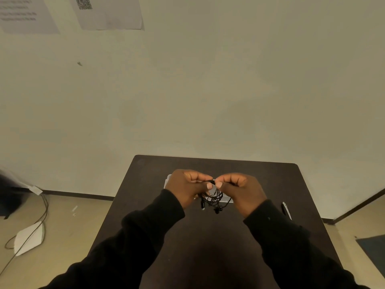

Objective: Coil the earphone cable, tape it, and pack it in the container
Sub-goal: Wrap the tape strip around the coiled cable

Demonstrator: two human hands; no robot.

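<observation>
The table (145,205) has a dark brown top with a smooth, matt look. The container (224,199) on it is clear plastic, faintly glossy. The earphone cable (212,200) is thin black cord, dull in finish. At the right, a pen (287,210) shows a shiny pale barrel. Both sleeves (145,230) are black matt cloth. The far wall (208,80) is flat, matt paint, with paper sheets (108,11) on it. A white paper-like sheet (29,237) lies on the smooth pale floor at the left

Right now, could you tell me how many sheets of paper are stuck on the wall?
2: one sheet at far upper left, cut by the frame; one right of it, bearing a QR code.
</observation>
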